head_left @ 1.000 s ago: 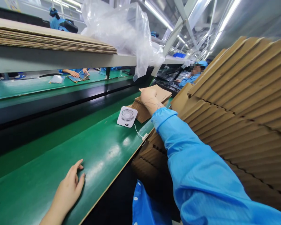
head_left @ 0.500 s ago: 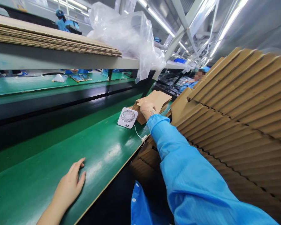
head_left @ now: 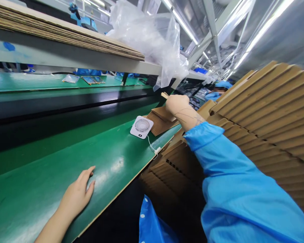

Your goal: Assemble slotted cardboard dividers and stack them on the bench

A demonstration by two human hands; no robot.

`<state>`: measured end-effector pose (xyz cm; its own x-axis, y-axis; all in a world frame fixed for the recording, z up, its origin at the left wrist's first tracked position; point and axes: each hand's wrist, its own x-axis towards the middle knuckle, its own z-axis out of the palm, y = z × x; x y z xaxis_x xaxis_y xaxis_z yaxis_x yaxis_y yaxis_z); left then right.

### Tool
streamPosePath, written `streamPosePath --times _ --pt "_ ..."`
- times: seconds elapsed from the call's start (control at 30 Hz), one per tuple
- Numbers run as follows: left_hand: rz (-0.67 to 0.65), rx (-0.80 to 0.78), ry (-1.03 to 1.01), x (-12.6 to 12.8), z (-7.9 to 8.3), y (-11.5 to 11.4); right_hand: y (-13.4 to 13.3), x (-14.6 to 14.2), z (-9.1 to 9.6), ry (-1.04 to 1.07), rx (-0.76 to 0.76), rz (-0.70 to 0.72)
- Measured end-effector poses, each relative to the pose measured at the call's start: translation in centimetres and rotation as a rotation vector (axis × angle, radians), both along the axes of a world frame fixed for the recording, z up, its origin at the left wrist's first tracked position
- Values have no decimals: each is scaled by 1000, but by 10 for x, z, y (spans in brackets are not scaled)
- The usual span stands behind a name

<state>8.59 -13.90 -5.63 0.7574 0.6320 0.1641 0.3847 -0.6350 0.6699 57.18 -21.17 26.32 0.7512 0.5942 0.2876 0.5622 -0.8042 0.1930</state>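
Note:
My right hand, in a blue sleeve, is closed round some flat cardboard pieces, lifted above the pile. Their edges poke out past my knuckles; the rest is hidden by the hand. Below it, a stack of brown cardboard lies on the green bench. Just left of that stack a small white fan leans back, its white cable running to the bench edge. My left hand rests on the green surface at lower left, fingers loosely stretched, holding nothing.
Tall rows of folded cardboard rise on the right, close to my right arm. A shelf above the bench carries flat cardboard sheets and clear plastic bags. Another person is farther back.
My right hand has risen from the cardboard stack and moved right, bringing some pieces up with it. My left hand stays in nearly the same place. The view has shifted slightly.

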Motion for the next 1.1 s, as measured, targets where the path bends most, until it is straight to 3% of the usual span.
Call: streamPosePath --times 0.13,0.27,0.43,0.53,0.6,0.67,0.77,0.87,1.03,1.1 --pt "-3 7 4 -1 1 0 -13 -37 22 -100 -97 -18" --pt "-13 10 16 0 2 -1 -38 -80 33 -128 -81 90" --pt "1 -33 -26 1 3 -1 -84 -138 25 -132 175 408" --pt "60 -26 -112 1 5 0 -95 -162 11 57 322 628" --pt "152 4 -184 1 5 1 -85 -166 -8 238 427 728" --pt "298 26 -264 1 6 4 -58 -162 -38 433 557 786" --pt "583 18 -416 -4 8 14 2 -154 -101 854 851 770" --pt "832 36 -577 -21 23 30 60 -159 -165 1348 1071 686" --pt "1058 292 -678 -71 71 67 110 -166 -233 1478 1109 663" --pt "1171 395 -664 -86 79 85 120 -159 -254 1452 1161 620"
